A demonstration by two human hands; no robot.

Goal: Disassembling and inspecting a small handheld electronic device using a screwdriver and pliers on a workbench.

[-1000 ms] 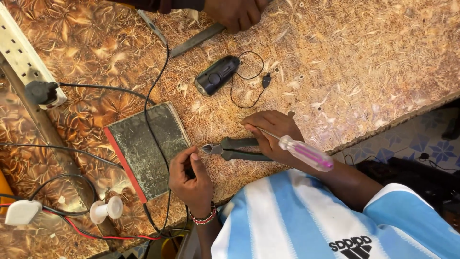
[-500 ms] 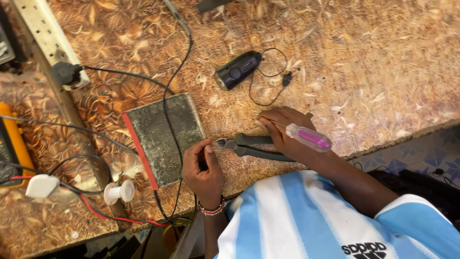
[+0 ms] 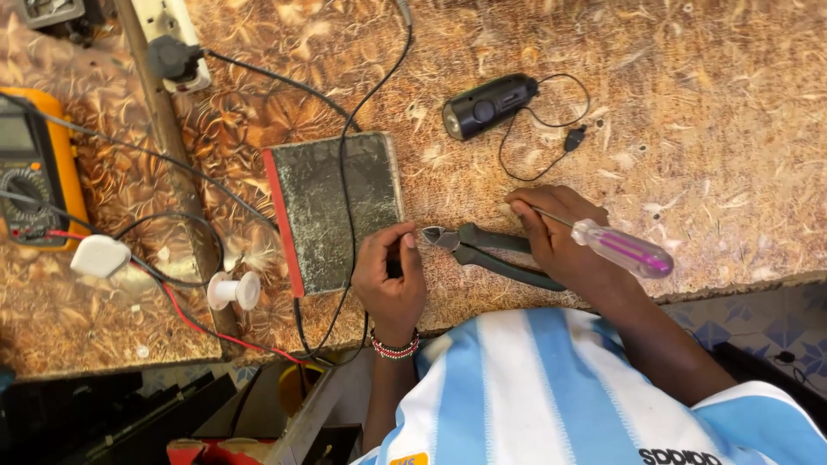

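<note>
While the right hand (image 3: 560,237) grips pliers (image 3: 491,251), the left hand (image 3: 392,275) pinches just beside them.

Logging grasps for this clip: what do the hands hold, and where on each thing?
Right hand: cutting pliers by their dark handles, with a purple-handled screwdriver by its shaft. Left hand: pinches something small and dark, too hidden to name.
</note>
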